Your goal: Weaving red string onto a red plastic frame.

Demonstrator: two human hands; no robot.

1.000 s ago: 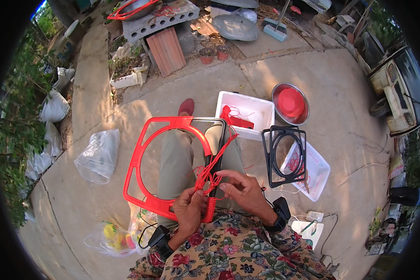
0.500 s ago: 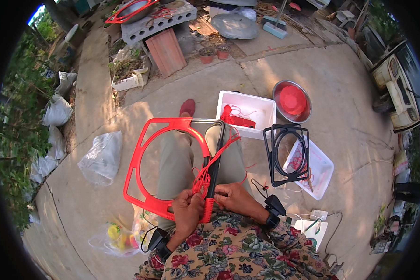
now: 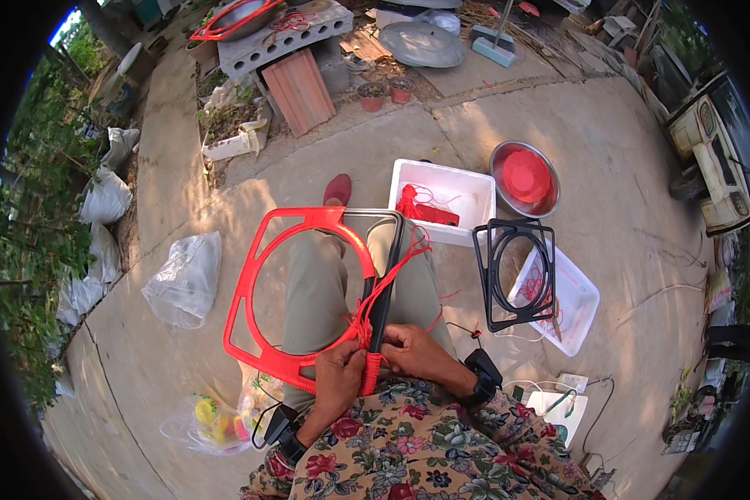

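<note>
Across my lap rests a flat frame (image 3: 272, 350) with a large round opening, most of it wrapped in red cord. Its right side shows a bare black bar (image 3: 377, 321), with tight red coils (image 3: 371, 377) at the near end. A loose hank of red cord (image 3: 363, 323) lies along that bar and trails past its far right corner. My left hand (image 3: 339, 373) is closed on the cord beside the coils. On the bar's other side, my right hand (image 3: 412, 352) has its fingers closed against the edge; any cord between them is hidden.
Ahead right stand a white foam box (image 3: 483, 187) holding red cord and a metal bowl (image 3: 544, 212) with a red item. A black frame (image 3: 489, 283) leans on a white tray (image 3: 587, 310). Clear plastic bags (image 3: 183, 279) lie left. A white device (image 3: 568, 417) with cables sits near right.
My left hand has shifted slightly down and right, toward the coils. The cord hank has been drawn in closer to the bar. My right hand stays by the bar.
</note>
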